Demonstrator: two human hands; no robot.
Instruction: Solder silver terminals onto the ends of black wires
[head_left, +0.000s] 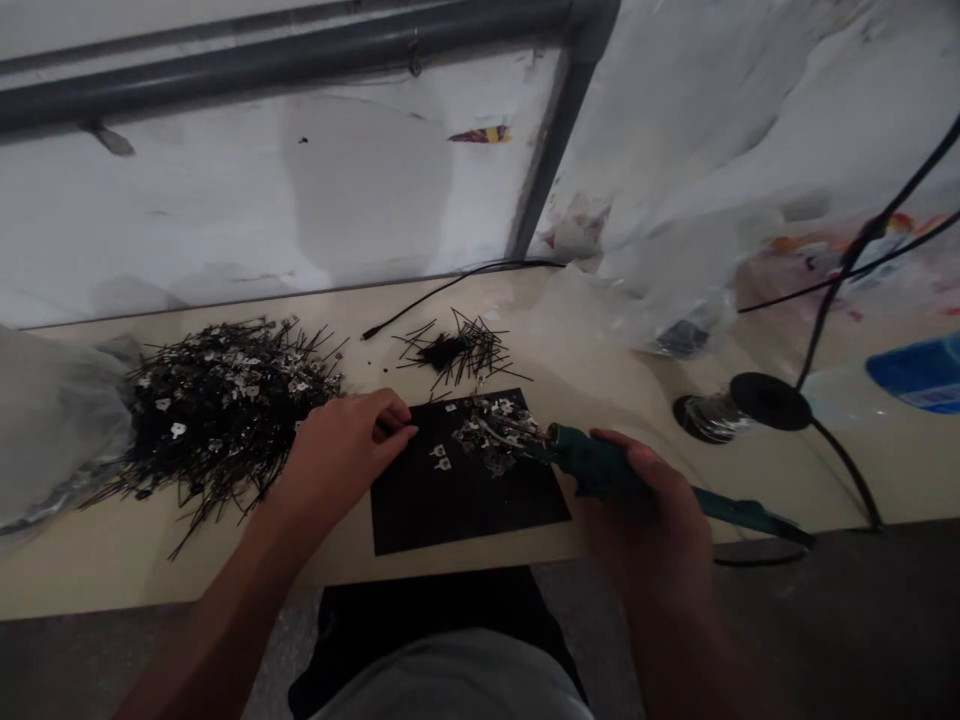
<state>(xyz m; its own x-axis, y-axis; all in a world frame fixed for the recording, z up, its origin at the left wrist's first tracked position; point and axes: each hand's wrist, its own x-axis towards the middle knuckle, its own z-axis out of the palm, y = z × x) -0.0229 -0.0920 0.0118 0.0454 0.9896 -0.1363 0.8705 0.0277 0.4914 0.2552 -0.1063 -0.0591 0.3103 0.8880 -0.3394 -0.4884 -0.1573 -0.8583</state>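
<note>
My right hand (660, 510) grips a green soldering gun (604, 465), its front end pointing left over a black mat (465, 515). Beneath that tip lies a heap of small silvery metal tabs (495, 425). A few loose tabs (441, 460) rest apart on the mat, left of the heap. At the mat's upper left edge is my left hand (356, 435), fingers curled and thumb near the fingertips; what they pinch, if anything, is too small to make out. Just left of it spreads a large pile of short black wires (225, 410) with metal tabs among them.
Behind the mat lies a smaller bunch of black wires (461, 348), near a thin black cable (427, 297). A spool of solder wire (709, 418) lies to the right, beside a blue-labelled bottle (919, 375). Clear plastic bags (60, 420) sit at left and back right.
</note>
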